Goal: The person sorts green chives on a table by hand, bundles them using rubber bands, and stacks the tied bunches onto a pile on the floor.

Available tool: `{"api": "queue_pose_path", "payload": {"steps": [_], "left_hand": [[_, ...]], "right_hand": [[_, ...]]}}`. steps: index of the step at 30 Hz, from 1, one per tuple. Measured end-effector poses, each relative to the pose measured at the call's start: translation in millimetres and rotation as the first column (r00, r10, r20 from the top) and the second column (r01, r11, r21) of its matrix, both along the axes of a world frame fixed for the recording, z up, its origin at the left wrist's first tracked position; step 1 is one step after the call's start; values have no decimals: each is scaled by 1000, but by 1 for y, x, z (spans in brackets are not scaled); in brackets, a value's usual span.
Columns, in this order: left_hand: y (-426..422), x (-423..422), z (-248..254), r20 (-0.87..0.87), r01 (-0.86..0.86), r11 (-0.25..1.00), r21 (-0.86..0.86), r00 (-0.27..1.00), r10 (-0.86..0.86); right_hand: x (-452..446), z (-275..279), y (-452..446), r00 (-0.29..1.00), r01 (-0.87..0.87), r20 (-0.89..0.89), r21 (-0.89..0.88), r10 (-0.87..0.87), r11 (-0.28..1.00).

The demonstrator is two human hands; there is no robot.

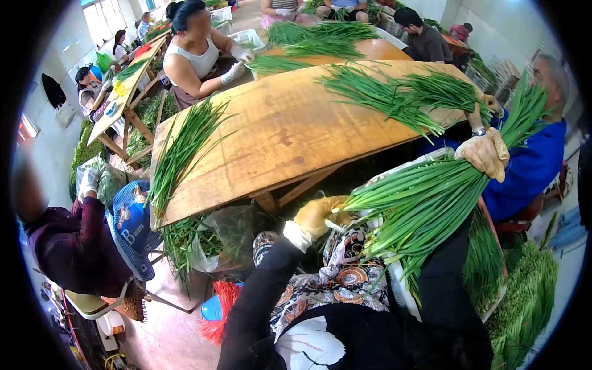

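My right hand (484, 154), in a worn tan glove, is closed round a large bunch of chives (425, 191). Long green leaves fan out from it to the left and down, and the rest of the bunch sticks up beyond the hand. Below the bunch is a white crate (401, 283), partly covered by leaves. My left hand (319, 217), also in a tan glove, is by the left ends of the bunch, above my patterned lap. Its fingers are curled; what they hold, if anything, is hidden.
A wooden table (271, 142) stands ahead, with chive piles at its left end (185, 154) and right end (394, 92). Co-workers sit around it, one in blue (524, 160) close on my right. A red string bundle (223, 311) hangs at my left.
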State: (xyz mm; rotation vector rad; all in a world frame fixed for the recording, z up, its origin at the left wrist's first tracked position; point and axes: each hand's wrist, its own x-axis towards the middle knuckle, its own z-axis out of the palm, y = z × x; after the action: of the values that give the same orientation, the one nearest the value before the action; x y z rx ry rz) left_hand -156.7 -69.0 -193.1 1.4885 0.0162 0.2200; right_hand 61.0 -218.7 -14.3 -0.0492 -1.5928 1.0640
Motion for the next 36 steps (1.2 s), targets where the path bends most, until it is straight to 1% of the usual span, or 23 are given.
{"api": "queue_pose_path", "payload": {"steps": [1,3,5,7,8,10,11,13,14,16,17,19,20,21,22,23,25,26,27,29,31,33,36], "left_hand": [[4,-4,3,-35,28,994,-109,999,-32],[16,-9,27,-155,-55,996,74,986,66],[37,-11,36,27,-138,906,401,990,139],[57,-17,47,250,-319,671,670,947,201],[64,-27,52,85,-298,846,442,953,291],[79,-38,37,55,-324,893,313,945,324],[79,-41,25,175,-440,839,319,898,404],[99,-70,4,-175,-338,699,630,815,552],[107,-77,-17,-386,-470,879,76,799,461],[97,-83,-32,-476,-280,937,207,808,347],[79,-84,-20,-393,98,601,793,836,382],[42,-68,5,-370,165,422,891,802,468],[45,-58,-10,-293,38,571,820,885,361],[48,-47,-29,-80,-91,684,724,973,215],[45,-39,-23,-153,24,909,417,987,44],[39,-30,-15,-157,150,987,50,978,-140],[12,-21,-8,-5,139,894,-426,988,-156],[7,-11,-13,91,161,852,-498,987,-133],[-5,-18,30,145,179,791,-585,983,-115],[2,-11,31,215,246,776,-581,966,-145],[0,-26,42,60,25,884,-467,998,4],[3,-27,29,26,-8,859,-511,999,24],[-1,-31,31,-11,-88,852,-517,995,96]], "right_hand": [[0,4,-2,1000,-8,18,6,8,1000],[1,9,-6,999,-23,46,14,22,1000],[0,9,-7,998,-26,62,17,25,1000],[-1,8,-5,997,-28,66,11,27,1000],[2,7,-7,997,-29,65,10,28,1000],[19,-7,-13,997,-64,52,20,63,998],[28,-7,-20,997,-63,51,22,62,998],[42,-2,-33,998,-64,12,106,63,992],[52,12,-43,992,-48,117,-19,50,999],[52,13,-47,998,32,-48,8,-31,999],[45,9,-48,968,120,-217,-41,-127,992],[25,3,-46,769,290,-528,-217,-362,932],[23,2,-39,678,365,-544,-334,-494,869],[23,-2,-29,572,423,-543,-447,-615,788],[21,-7,-16,460,520,-473,-542,-751,660],[21,-13,-5,332,594,-388,-622,-860,510],[33,-35,13,291,635,-259,-668,-921,388],[40,-50,21,255,628,-265,-686,-930,368],[45,-62,29,221,618,-269,-705,-937,348],[42,-72,39,157,441,-326,-822,-932,361],[35,-79,34,356,506,-382,-689,-853,520],[38,-84,31,512,410,-533,-537,-673,737],[26,-79,29,528,341,-650,-427,-547,837]]}}
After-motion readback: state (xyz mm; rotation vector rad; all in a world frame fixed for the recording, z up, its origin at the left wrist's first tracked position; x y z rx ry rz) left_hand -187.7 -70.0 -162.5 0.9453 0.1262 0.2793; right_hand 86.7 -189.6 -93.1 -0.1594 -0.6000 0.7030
